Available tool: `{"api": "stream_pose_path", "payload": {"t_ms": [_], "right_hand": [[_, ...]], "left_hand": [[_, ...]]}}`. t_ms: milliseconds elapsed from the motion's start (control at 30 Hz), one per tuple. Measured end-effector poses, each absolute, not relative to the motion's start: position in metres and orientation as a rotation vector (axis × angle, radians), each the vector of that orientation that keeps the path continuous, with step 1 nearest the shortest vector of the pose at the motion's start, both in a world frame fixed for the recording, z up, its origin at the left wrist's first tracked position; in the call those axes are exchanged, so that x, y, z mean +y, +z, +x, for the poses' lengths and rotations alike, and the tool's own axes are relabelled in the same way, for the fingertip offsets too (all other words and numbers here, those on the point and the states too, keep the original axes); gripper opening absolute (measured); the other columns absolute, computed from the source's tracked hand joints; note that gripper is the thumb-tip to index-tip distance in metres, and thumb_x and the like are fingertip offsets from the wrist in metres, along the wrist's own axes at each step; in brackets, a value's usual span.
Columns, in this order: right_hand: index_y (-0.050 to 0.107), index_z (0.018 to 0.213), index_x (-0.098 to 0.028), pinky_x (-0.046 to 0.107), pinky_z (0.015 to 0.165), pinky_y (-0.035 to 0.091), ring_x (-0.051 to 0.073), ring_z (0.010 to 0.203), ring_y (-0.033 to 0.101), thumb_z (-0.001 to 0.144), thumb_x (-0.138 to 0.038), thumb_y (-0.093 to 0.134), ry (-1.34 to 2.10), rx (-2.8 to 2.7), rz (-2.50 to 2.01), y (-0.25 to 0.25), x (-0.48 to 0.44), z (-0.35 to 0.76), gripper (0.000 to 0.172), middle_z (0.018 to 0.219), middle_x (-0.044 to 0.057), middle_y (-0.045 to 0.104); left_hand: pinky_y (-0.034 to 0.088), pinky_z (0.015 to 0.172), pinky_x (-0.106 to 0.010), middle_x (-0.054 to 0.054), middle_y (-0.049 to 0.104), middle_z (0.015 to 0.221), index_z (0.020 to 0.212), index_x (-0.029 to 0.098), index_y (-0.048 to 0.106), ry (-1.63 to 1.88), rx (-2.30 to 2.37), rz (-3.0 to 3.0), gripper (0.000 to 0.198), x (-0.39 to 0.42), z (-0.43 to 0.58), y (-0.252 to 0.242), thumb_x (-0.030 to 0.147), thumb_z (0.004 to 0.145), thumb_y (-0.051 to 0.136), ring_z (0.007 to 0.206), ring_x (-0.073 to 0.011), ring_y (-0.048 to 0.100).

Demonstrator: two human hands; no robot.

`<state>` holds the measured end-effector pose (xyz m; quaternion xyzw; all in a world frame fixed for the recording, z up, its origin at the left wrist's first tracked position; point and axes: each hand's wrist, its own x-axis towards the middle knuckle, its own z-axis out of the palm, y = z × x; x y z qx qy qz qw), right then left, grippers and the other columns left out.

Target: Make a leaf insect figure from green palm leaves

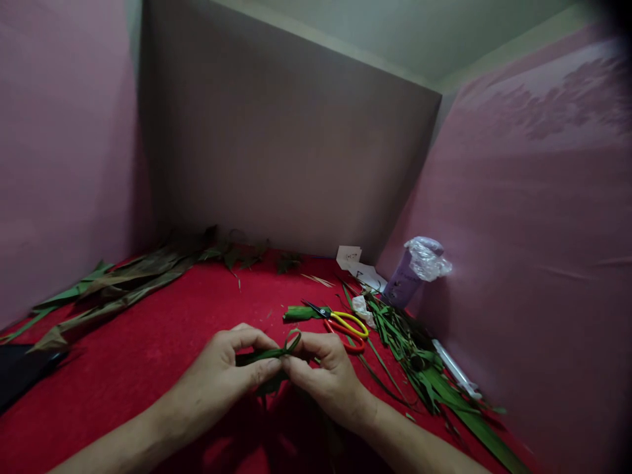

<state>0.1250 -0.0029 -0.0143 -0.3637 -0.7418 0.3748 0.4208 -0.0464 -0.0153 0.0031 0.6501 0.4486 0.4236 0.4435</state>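
Note:
Between both hands is a folded green leaf strip (257,357) with a small loop standing up where the fingertips meet. My left hand (232,362) pinches it between thumb and fingers from the left. From the right, my right hand (328,372) grips the same strip close to the loop, thumb and fingers pressed together. Part of the leaf hangs below the fingers, and the rest is hidden by the hands. Just beyond the right hand lie scissors (348,326) with one yellow and one red handle, their blades over a cut piece of green leaf (299,313).
A red cloth (162,336) covers the surface. Long dried leaves (133,276) lie at left, near a dark flat object (27,372). On the right are a heap of green leaf scraps (405,349), a purple container (402,283) topped with clear plastic, white cards (368,276) and thin sticks (317,280).

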Motion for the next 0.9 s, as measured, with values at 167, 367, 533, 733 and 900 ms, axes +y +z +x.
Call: {"api": "stream_pose_path", "payload": {"t_ms": [167, 367, 533, 733, 900], "right_hand": [[0.057, 0.062, -0.014, 0.019, 0.047, 0.029, 0.007, 0.051, 0.034, 0.077, -0.024, 0.055, 1.004, -1.823, -1.003, -0.0149, -0.0020, 0.1250, 0.018, 0.054, -0.004, 0.042], [0.053, 0.059, -0.014, 0.019, 0.044, 0.026, 0.007, 0.049, 0.032, 0.083, -0.037, 0.050, 1.094, -1.764, -1.037, -0.0159, 0.0025, 0.1257, 0.034, 0.052, -0.005, 0.038], [0.056, 0.065, -0.013, 0.018, 0.042, 0.031, 0.006, 0.046, 0.039, 0.083, -0.049, 0.047, 1.271, -1.643, -0.985, -0.0184, 0.0061, 0.1257, 0.041, 0.053, -0.003, 0.046], [0.055, 0.066, -0.014, 0.017, 0.042, 0.036, 0.006, 0.041, 0.044, 0.069, -0.045, 0.065, 1.376, -1.543, -0.971, -0.0199, 0.0046, 0.1206, 0.033, 0.052, -0.004, 0.053], [0.054, 0.063, -0.014, 0.018, 0.043, 0.035, 0.006, 0.041, 0.044, 0.068, -0.041, 0.067, 1.379, -1.483, -0.907, -0.0224, 0.0057, 0.1207, 0.030, 0.049, -0.005, 0.051]], "left_hand": [[0.045, 0.051, -0.024, -0.002, 0.063, 0.057, 0.065, 0.015, 0.069, 0.963, 1.039, 1.394, 0.013, -0.0142, -0.0464, -0.0006, 0.026, 0.070, 0.066, 0.051, -0.0144, 0.057], [0.042, 0.042, -0.021, -0.002, 0.064, 0.050, 0.057, 0.016, 0.069, 1.014, 1.064, 1.197, 0.010, -0.0088, -0.0472, 0.0037, 0.024, 0.062, 0.072, 0.043, -0.0128, 0.055], [0.047, 0.049, -0.025, -0.005, 0.069, 0.056, 0.061, 0.016, 0.070, 1.003, 0.987, 1.140, 0.013, -0.0100, -0.0495, 0.0066, 0.028, 0.064, 0.072, 0.048, -0.0160, 0.060], [0.044, 0.047, -0.021, -0.002, 0.067, 0.054, 0.059, 0.016, 0.070, 1.010, 1.011, 1.159, 0.012, -0.0101, -0.0491, 0.0037, 0.026, 0.063, 0.073, 0.048, -0.0130, 0.058], [0.047, 0.048, -0.024, -0.004, 0.068, 0.057, 0.065, 0.016, 0.071, 0.993, 0.972, 1.219, 0.010, -0.0082, -0.0462, 0.0032, 0.026, 0.063, 0.072, 0.050, -0.0158, 0.059]]}}
